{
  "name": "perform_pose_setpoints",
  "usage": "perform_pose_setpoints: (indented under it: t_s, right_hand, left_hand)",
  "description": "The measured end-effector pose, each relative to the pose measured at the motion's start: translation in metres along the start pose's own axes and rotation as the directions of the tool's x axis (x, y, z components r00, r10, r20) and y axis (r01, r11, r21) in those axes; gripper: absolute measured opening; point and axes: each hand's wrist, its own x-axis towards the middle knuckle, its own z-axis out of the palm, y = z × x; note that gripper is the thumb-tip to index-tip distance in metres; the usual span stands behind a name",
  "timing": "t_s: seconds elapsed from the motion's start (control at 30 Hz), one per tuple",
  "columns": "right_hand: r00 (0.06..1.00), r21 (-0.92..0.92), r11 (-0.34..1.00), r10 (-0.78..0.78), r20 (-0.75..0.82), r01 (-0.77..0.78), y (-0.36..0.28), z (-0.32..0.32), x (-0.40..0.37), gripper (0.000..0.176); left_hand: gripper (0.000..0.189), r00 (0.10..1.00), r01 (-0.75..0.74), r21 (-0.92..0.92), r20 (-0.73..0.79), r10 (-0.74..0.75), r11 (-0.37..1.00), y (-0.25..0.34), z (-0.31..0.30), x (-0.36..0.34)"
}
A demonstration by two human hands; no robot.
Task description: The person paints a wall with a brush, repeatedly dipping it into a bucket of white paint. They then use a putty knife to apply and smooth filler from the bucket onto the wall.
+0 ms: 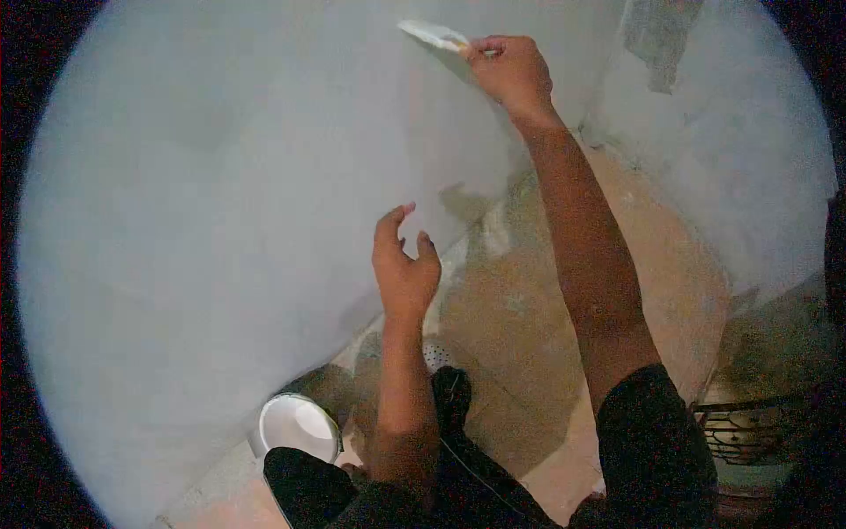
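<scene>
Scraper (pixel 432 35), flat and white, lies against the grey wall (pixel 220 220) just left of the right hand (pixel 511 70). Its fingers pinch the handle, arm raised high so the edge meets the surface. The left hand (pixel 404 269) hovers free near the wall, fingers loosely spread, likely for balance. A white bucket (pixel 298 425) stands on the floor (pixel 529 335), well below the left fingers, handy for reloading.
</scene>
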Motion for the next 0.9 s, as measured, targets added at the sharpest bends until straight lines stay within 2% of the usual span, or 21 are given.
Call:
perform_pose_setpoints:
  t_s: [0.07, 0.1, 0.17, 0.23, 0.3, 0.37, 0.43, 0.47, 0.53, 0.57, 0.63, 0.7, 0.77, 0.83, 0.87, 0.9]
  right_hand:
    - [0.997, 0.163, 0.987, -0.007, -0.074, 0.019, -0.007, -0.007, -0.007, 0.024]
    - [0.997, 0.157, 0.987, -0.008, -0.071, 0.019, 0.001, 0.001, -0.011, 0.024]
    - [0.987, 0.097, 0.982, -0.158, -0.022, 0.159, 0.036, 0.039, -0.033, 0.022]
    - [0.987, 0.122, 0.984, -0.138, 0.082, 0.127, 0.061, 0.069, -0.072, 0.021]
    - [0.998, 0.317, 0.947, -0.065, 0.023, 0.054, 0.106, 0.115, -0.123, 0.017]
    - [0.974, 0.233, 0.965, 0.069, 0.217, -0.120, 0.140, 0.134, -0.168, 0.017]
    - [0.918, 0.084, 0.986, 0.101, 0.384, -0.143, 0.170, 0.149, -0.201, 0.015]
    - [0.916, 0.086, 0.985, 0.105, 0.387, -0.150, 0.178, 0.151, -0.206, 0.015]
    - [0.896, -0.281, 0.959, 0.095, 0.434, 0.035, 0.183, 0.149, -0.210, 0.016]
    - [0.895, -0.281, 0.959, 0.095, 0.435, 0.034, 0.184, 0.150, -0.204, 0.016]
    - [0.942, -0.274, 0.960, 0.142, 0.303, -0.056, 0.159, 0.134, -0.163, 0.017]
    - [0.989, -0.245, 0.969, -0.005, 0.145, 0.041, 0.132, 0.103, -0.119, 0.022]
    - [0.977, -0.296, 0.937, 0.207, 0.043, -0.185, 0.074, 0.063, -0.068, 0.028]
    - [0.977, 0.068, 0.992, 0.113, -0.182, -0.103, 0.074, 0.042, -0.040, 0.026]
    - [0.977, 0.066, 0.993, 0.113, -0.183, -0.102, 0.076, 0.040, -0.029, 0.026]
    - [0.957, 0.198, 0.978, -0.008, -0.289, 0.068, 0.079, 0.040, -0.018, 0.026]
  left_hand:
    - [0.042, 1.000, -0.003, -0.009, -0.010, 0.003, 1.000, -0.010, 0.019, -0.020]
    - [0.042, 1.000, -0.009, -0.004, -0.030, 0.009, 1.000, -0.014, 0.026, -0.027]
    - [0.044, 1.000, -0.025, 0.023, -0.015, 0.025, 0.999, -0.024, 0.031, -0.040]
    - [0.047, 0.999, -0.045, 0.049, 0.026, 0.043, 0.998, -0.037, 0.029, -0.045]
    - [0.048, 0.996, -0.088, 0.074, 0.014, 0.087, 0.993, -0.044, 0.026, -0.050]
    - [0.048, 0.990, -0.142, 0.110, 0.036, 0.139, 0.984, -0.052, 0.022, -0.050]
    - [0.050, 0.990, -0.136, 0.101, 0.051, 0.131, 0.985, -0.054, 0.022, -0.048]
    - [0.050, 0.988, -0.148, 0.099, 0.067, 0.142, 0.984, -0.051, 0.020, -0.046]
    - [0.052, 0.981, -0.172, 0.103, 0.104, 0.161, 0.980, -0.045, 0.017, -0.044]
    - [0.052, 0.982, -0.170, 0.104, 0.104, 0.159, 0.980, -0.044, 0.016, -0.044]
    - [0.051, 0.974, -0.204, 0.093, 0.121, 0.192, 0.975, -0.043, 0.016, -0.043]
    - [0.051, 0.973, -0.192, 0.071, 0.143, 0.181, 0.979, -0.040, 0.009, -0.038]
    - [0.051, 0.977, -0.177, 0.075, 0.135, 0.166, 0.981, -0.040, 0.008, -0.037]
    - [0.051, 0.978, -0.173, 0.062, 0.129, 0.164, 0.983, -0.041, 0.011, -0.036]
    - [0.050, 0.980, -0.170, 0.049, 0.116, 0.164, 0.984, -0.042, 0.012, -0.036]
    - [0.050, 0.980, -0.170, 0.047, 0.115, 0.164, 0.984, -0.039, 0.013, -0.035]
